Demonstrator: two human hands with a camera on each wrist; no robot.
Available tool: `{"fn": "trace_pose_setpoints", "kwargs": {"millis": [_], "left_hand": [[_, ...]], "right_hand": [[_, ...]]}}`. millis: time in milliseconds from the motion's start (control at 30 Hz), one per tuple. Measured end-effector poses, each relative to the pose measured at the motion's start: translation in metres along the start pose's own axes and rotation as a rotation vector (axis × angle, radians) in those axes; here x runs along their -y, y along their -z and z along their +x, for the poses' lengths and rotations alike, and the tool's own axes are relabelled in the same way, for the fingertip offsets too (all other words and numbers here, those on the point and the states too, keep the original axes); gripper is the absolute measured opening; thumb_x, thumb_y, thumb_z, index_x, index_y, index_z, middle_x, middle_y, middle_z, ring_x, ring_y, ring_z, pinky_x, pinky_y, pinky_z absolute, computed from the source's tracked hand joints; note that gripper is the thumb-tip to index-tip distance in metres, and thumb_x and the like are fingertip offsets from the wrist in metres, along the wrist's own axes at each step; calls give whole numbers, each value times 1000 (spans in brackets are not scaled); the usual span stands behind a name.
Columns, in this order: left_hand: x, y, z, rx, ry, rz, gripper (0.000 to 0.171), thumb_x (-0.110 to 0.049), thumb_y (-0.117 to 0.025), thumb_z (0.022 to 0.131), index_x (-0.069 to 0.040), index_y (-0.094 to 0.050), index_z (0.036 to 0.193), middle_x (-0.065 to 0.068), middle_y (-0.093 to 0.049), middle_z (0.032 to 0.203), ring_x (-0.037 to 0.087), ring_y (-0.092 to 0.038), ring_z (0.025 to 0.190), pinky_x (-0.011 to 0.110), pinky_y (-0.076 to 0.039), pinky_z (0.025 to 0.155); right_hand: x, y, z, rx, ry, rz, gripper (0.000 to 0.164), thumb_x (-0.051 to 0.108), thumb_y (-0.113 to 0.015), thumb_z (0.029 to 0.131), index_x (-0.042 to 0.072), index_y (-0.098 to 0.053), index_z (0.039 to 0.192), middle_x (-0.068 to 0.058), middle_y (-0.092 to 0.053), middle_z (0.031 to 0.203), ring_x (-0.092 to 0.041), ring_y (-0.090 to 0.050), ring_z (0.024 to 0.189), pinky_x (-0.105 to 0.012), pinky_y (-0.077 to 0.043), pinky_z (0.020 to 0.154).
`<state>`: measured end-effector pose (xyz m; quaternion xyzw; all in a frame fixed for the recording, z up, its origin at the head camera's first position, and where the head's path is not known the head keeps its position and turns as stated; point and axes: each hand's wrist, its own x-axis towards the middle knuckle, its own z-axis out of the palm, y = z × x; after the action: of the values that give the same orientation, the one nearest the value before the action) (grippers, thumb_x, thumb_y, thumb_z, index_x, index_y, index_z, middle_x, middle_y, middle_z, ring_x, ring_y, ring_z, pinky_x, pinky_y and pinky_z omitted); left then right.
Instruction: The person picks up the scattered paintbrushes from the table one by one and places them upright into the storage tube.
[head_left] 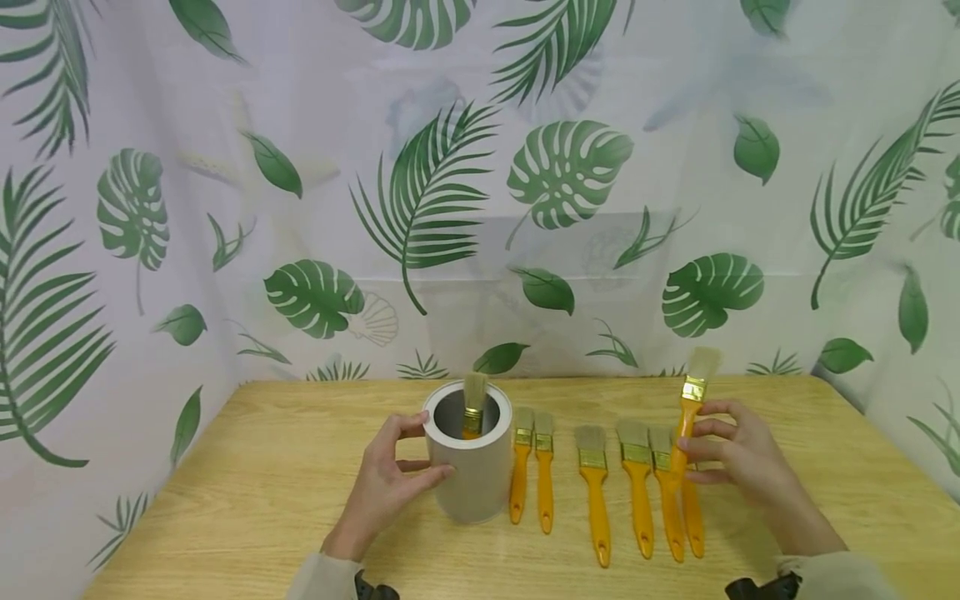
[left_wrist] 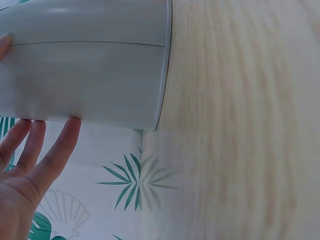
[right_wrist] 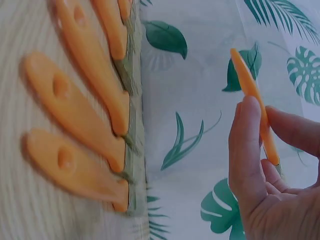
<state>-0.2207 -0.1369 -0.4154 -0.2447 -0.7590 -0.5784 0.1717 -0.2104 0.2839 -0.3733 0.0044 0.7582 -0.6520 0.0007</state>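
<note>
My left hand (head_left: 386,467) holds a pale grey cylindrical can (head_left: 471,487) on its left side, thumb in front and fingers by the rim. Fingertips meet the can's smooth wall (left_wrist: 85,80) in the left wrist view. Inside the can stands a paintbrush (head_left: 474,400), bristles up, its lower handle hidden. At the right, my right hand (head_left: 738,454) pinches another paintbrush (head_left: 688,412) by its orange handle, bristles pointing up. The right wrist view shows that handle (right_wrist: 250,87) between thumb and fingers, lifted off the table.
Several paintbrushes with orange handles lie in a row on the wooden table (head_left: 300,467), bristles toward the back. Two slim brushes (head_left: 545,479) are right beside the can; wider ones (head_left: 597,508) lie farther right. A leaf-patterned cloth (head_left: 465,233) hangs behind the table.
</note>
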Motion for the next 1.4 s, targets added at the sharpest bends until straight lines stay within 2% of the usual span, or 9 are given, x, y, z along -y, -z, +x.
{"fn": "trace_pose_setpoints", "kwargs": {"millis": [267, 467, 700, 933, 1167, 1400], "left_hand": [[0, 0, -1, 1, 5, -5, 59, 11, -85, 74, 1, -55, 124, 20, -58, 126, 44, -59, 112, 36, -65, 74], [0, 0, 0, 0, 3, 0, 58, 10, -86, 74, 0, -56, 124, 19, -58, 126, 43, -59, 112, 35, -64, 74], [0, -1, 0, 7, 13, 9, 58, 8, -86, 75, -1, -56, 123, 19, -58, 126, 43, -59, 112, 35, -64, 75], [0, 0, 0, 0, 15, 7, 58, 10, -86, 74, -1, -56, 123, 18, -58, 126, 44, -59, 112, 36, -64, 74], [0, 0, 1, 6, 8, 3, 58, 9, -86, 75, 0, -55, 124, 19, -58, 127, 43, -58, 113, 40, -65, 75], [0, 1, 0, 7, 19, 24, 58, 9, -86, 75, -1, -55, 123, 18, -57, 128, 43, -59, 113, 38, -65, 75]], "right_hand": [[8, -22, -1, -5, 30, 65, 44, -8, -62, 95, -4, -32, 128, -3, -57, 93, -15, -66, 75, -38, -65, 66], [21, -37, 1, -12, 52, 121, 42, -5, -61, 97, 0, -33, 128, -3, -56, 95, -16, -68, 74, -37, -65, 67], [37, -51, 4, -43, 83, 177, 42, -2, -62, 98, -1, -34, 129, -5, -56, 97, -16, -70, 76, -38, -65, 69], [48, -73, 5, -44, 122, 265, 32, -4, -59, 100, 2, -36, 122, -4, -59, 95, -15, -71, 79, -39, -65, 71], [56, -95, 10, -77, 118, 322, 32, -5, -58, 100, 4, -36, 121, -4, -61, 98, -15, -72, 78, -39, -65, 72], [64, -116, 17, -97, 104, 387, 33, -8, -58, 98, 4, -36, 119, -6, -59, 98, -15, -71, 76, -38, -65, 72]]}}
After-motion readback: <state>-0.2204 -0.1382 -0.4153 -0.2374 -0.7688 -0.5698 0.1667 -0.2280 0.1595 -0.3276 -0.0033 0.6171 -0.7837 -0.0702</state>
